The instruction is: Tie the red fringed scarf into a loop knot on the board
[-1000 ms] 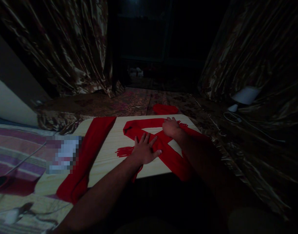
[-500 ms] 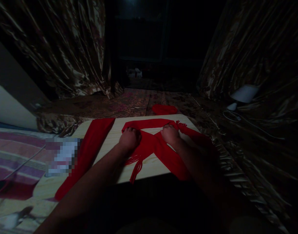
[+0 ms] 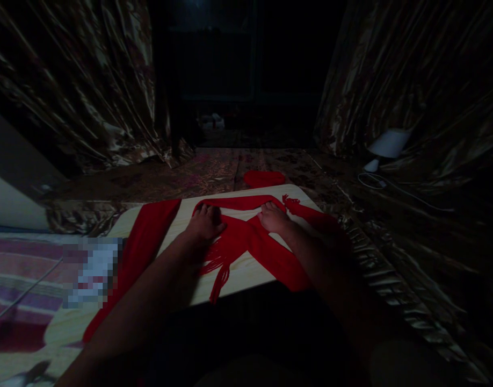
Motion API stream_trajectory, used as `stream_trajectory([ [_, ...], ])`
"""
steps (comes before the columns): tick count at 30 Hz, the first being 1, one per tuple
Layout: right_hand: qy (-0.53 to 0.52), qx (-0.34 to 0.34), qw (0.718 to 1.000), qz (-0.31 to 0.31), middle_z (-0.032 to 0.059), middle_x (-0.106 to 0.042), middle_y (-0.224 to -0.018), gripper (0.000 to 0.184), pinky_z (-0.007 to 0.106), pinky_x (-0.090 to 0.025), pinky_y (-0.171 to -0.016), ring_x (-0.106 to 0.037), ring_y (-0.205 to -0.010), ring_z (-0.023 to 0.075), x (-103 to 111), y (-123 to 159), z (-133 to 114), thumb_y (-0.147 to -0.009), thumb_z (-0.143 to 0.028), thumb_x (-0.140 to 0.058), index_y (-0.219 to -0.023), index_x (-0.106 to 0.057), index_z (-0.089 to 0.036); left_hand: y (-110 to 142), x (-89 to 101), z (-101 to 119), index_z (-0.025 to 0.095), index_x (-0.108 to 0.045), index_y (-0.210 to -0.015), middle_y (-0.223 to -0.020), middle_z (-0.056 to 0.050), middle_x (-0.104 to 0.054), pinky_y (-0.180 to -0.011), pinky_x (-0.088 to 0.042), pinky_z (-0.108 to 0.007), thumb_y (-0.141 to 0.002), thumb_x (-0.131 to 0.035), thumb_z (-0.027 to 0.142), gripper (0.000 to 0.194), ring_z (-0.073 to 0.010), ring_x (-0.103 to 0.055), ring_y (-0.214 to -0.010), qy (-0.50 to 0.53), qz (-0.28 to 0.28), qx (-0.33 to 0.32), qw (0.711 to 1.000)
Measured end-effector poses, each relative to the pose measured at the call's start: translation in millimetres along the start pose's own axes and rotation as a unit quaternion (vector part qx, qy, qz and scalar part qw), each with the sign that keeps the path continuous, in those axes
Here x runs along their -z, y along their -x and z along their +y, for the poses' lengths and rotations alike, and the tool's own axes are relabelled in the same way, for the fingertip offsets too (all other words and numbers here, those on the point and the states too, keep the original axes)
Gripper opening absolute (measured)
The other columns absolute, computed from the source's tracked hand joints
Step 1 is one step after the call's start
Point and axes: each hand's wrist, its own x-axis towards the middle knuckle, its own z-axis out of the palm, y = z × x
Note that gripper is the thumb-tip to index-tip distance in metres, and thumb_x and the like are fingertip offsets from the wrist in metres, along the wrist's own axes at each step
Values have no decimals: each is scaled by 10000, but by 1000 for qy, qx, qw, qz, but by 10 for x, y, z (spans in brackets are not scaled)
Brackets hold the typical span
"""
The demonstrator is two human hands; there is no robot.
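Note:
A red fringed scarf [image 3: 230, 234] lies on a pale wood-patterned tabletop [image 3: 182, 228], bent into a loop whose ends cross near the front. My left hand [image 3: 206, 221] rests on the loop's left bend, fingers stretched out and apart. On the right bend lies my right hand [image 3: 273, 216], its fingers extended over the cloth. Tassels hang down at the front, below my left hand. Another red strip of cloth [image 3: 144, 250] runs along the table's left side, partly behind my left forearm. Further red fabric with a fringe [image 3: 314, 217] sits beyond my right wrist.
A red bundle [image 3: 265, 178] lies past the table's far edge. A pixelated pale item [image 3: 94, 271] is at the left, beside a striped bedspread [image 3: 24, 285]. Patterned curtains [image 3: 97, 91] hang behind, and a white lamp [image 3: 388, 144] with a cord stands at the right.
The fingers of both hands have gone from curled on the scarf to stretched out flatter on it. The view has shifted slightly. The scarf's loop keeps about the same shape.

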Motion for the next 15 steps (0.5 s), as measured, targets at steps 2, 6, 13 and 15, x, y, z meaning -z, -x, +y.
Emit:
stream_trajectory([
  [2,-10,-4,1000,-29,252,-610,-1266,427,372,-362,-1067,-521,-1231,287,32,-54,26,-987,-290,-402,-1251,-600,-19,-36,46,3,70,-544,-1334,-1404,-241,-546,-1106,-311,-436,-868,-460,622,728,-364,-470,-1332,-3,-16,-31,999],
  [6,-85,-47,995,-34,203,-630,-1265,392,299,-417,-1013,-574,-1191,254,141,-210,79,-899,-246,-550,-1242,-590,-61,-115,95,61,107,-648,-1169,-1235,-209,-659,-1054,-374,-434,-884,-450,538,554,-346,-582,-1186,8,-38,-41,998],
  [13,-136,-90,986,23,184,-506,-1469,592,283,-389,-1082,-518,-1308,224,147,-380,140,-880,-246,-583,-1430,-461,-62,-181,24,146,-53,-290,-1500,-1551,-300,-344,-1115,-349,-430,-863,-514,479,859,-400,-345,-1435,23,73,56,995],
  [15,-145,-68,987,-10,155,-563,-1428,507,256,-401,-1063,-548,-1286,207,114,-349,127,-887,-216,-567,-1378,-547,-90,-145,57,153,25,-511,-1383,-1424,-249,-534,-1072,-391,-424,-887,-476,434,644,-377,-480,-1338,15,37,26,999],
])
